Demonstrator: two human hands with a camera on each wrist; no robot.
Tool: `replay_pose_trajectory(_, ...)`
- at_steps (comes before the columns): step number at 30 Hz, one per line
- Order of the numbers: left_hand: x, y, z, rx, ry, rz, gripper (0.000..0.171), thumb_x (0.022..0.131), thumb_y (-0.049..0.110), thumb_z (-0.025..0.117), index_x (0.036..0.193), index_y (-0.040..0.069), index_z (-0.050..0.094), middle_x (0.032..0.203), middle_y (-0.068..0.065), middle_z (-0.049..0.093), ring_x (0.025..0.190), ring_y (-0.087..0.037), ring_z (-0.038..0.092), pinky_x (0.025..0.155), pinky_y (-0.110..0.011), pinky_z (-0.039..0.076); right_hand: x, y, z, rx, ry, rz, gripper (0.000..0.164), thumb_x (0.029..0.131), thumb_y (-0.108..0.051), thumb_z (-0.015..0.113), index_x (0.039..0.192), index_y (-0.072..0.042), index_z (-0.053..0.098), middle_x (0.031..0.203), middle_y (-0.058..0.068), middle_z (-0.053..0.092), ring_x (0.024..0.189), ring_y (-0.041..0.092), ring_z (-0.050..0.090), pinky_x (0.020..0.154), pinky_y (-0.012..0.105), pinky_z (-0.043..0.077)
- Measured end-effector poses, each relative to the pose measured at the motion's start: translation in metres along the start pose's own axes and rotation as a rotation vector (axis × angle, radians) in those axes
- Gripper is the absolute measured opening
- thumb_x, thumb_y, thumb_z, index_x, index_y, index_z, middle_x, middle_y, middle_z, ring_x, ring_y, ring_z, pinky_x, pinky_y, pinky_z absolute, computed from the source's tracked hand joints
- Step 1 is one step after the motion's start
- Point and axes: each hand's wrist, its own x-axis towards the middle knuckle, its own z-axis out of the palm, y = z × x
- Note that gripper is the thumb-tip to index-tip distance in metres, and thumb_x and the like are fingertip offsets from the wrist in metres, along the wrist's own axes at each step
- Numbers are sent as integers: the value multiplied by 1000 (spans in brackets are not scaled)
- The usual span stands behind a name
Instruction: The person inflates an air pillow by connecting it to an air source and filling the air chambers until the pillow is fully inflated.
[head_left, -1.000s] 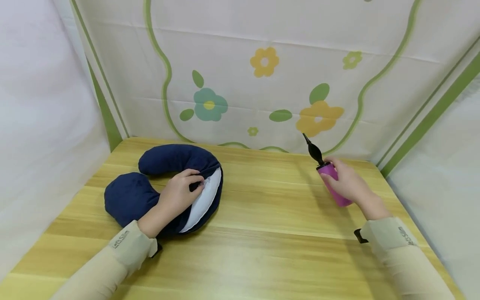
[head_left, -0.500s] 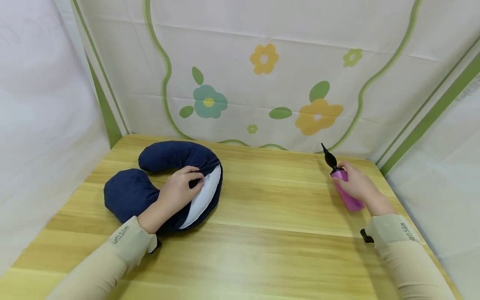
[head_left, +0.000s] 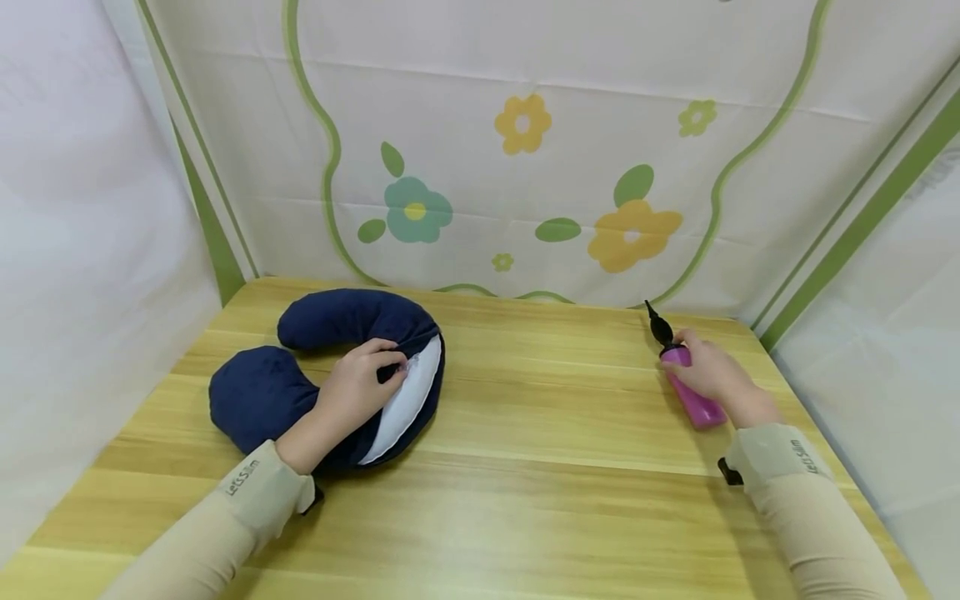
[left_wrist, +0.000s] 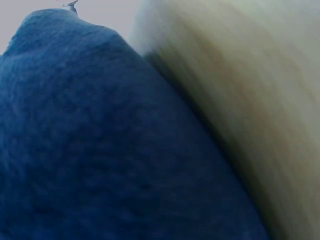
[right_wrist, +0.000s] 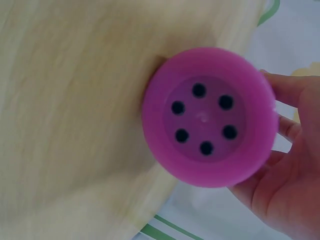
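A navy blue U-shaped neck pillow (head_left: 255,392) lies on the left of the table, its cover parted along the outer side to show a white inner liner (head_left: 401,412). My left hand (head_left: 351,390) rests over the pillow, thumb and fingertips pinching the small clear valve (head_left: 412,362) on the liner. At the right, my right hand (head_left: 712,372) grips a magenta hand pump (head_left: 696,407) whose black nozzle (head_left: 660,329) points to the back. The right wrist view shows the pump's round end (right_wrist: 203,118) with several dark holes. Blue plush fills much of the left wrist view.
Both hands work over a wood-grain table (head_left: 510,500). Behind it hangs a white cloth (head_left: 465,125) printed with flowers and green lines, and more cloth closes off both sides.
My right hand has carried the pump to the right and slightly toward me, down near the tabletop. The left hand holds its place at the pillow.
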Motion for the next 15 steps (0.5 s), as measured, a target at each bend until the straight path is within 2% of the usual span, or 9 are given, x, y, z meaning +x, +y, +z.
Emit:
replay_pose_trajectory(4,0,-1,0,-2,-2,1,18,89,10,81,106,6,80,122,-15,69,109,-35,68,88,-49,56,2,0,4,-9,-6,9,61,102,-35,62,142,3,38,125,45,50,95,47,59,75,54,49)
replay_pose_trajectory(9,0,-1,-1,-2,-3,-1,18,89,11,81,106,6,80,123,-15,69,109,-35,68,89,-48,56,4,2,5,-5,-8,11,59,101,-36,63,140,3,39,121,43,53,87,41,59,70,49,49)
replay_pose_trajectory(15,0,-3,-1,-2,-7,-3,18,89,11,81,107,6,80,123,-15,69,110,-35,67,89,-49,56,3,1,5,-9,-21,23,71,101,-42,61,148,5,34,127,46,50,87,40,60,70,47,49)
